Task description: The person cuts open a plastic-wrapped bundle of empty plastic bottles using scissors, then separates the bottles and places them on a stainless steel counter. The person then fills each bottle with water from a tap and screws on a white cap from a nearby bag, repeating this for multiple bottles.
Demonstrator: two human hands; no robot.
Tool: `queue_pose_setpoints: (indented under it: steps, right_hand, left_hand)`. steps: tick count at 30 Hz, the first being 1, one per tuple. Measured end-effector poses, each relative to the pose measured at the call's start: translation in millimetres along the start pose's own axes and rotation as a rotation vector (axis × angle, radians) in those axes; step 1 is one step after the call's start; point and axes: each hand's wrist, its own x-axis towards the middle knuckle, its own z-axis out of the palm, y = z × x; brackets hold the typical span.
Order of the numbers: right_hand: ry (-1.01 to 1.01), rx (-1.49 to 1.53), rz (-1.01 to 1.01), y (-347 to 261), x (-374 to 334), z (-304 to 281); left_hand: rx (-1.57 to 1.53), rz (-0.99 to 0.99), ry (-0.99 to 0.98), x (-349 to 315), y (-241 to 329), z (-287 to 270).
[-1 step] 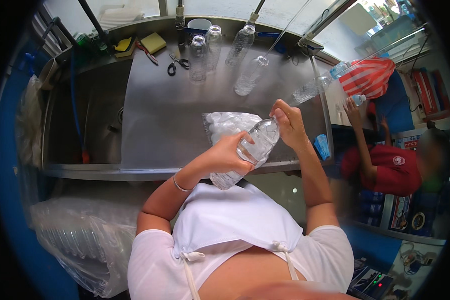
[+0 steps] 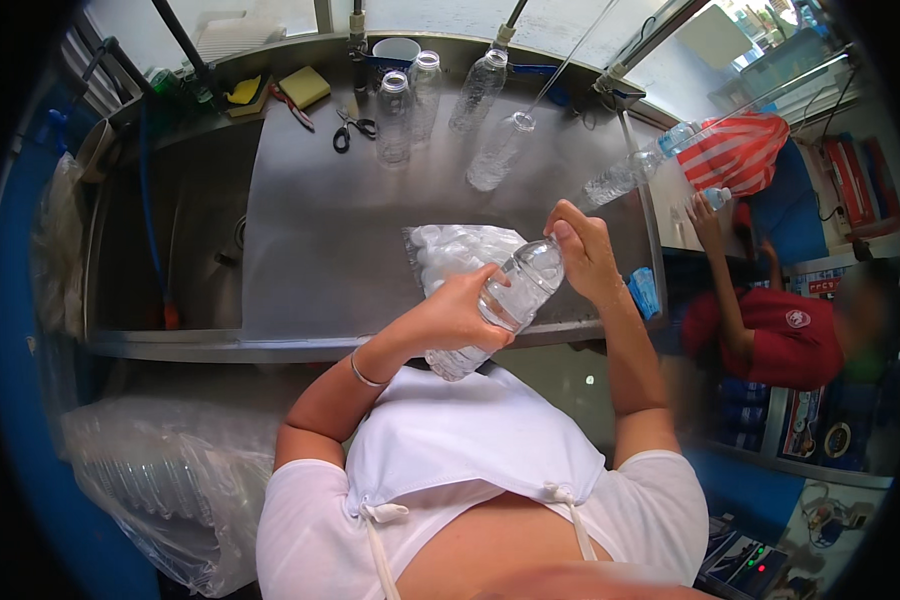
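A clear plastic bottle (image 2: 535, 272) lies tilted across my body, its top pointing up to the right. My left hand (image 2: 462, 312) is closed round its middle. At the top end, the fingers of my right hand (image 2: 582, 245) are wrapped round the neck, hiding the mouth and any cap. Just behind the bottle, a clear bag of white bottle caps (image 2: 455, 247) rests on the steel counter (image 2: 320, 250). Farther back stand several open clear bottles, among them a bottle (image 2: 393, 125) near the scissors (image 2: 350, 130) and a bottle (image 2: 500, 155) under a thin tube.
A sink (image 2: 170, 230) with a blue hose is at the left. Pliers (image 2: 295, 108) and a yellow sponge (image 2: 305, 86) sit at the back. To the right, a person in a red shirt (image 2: 780, 340) holds a small bottle beside a striped bag (image 2: 740, 150). Plastic-wrapped bottles (image 2: 160, 470) stand lower left.
Both hands and the held bottle have shifted very slightly to the right. My grip looks the same.
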Motion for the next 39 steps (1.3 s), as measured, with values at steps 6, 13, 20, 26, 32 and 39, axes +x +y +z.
queue_pose_setpoints:
  steps: [6,13,20,26,32,39]
  right_hand:
    - [0.136,-0.308,0.052,-7.4,-32.5,-37.5]
    - [0.591,-0.842,0.269,87.1,-56.9,-140.7]
    - [0.548,-1.051,0.341,239.2,-53.4,-213.5]
    - [0.456,-1.234,0.514,244.9,-44.5,-224.3]
    - [0.541,-0.837,0.323,122.0,-30.5,-98.3]
    - [-0.149,-0.339,0.061,46.1,-44.6,84.2]
  left_hand:
    - [0.212,0.265,0.081,21.1,-0.6,24.1]
    - [0.338,0.106,0.255,16.2,-26.9,-21.3]
    - [0.412,0.049,0.314,12.1,-47.7,-19.5]
    - [0.482,0.04,0.363,6.8,-54.6,-16.9]
    - [0.552,0.016,0.462,-8.0,-67.0,-17.9]
    - [0.636,0.041,0.396,-10.6,-74.4,1.9]
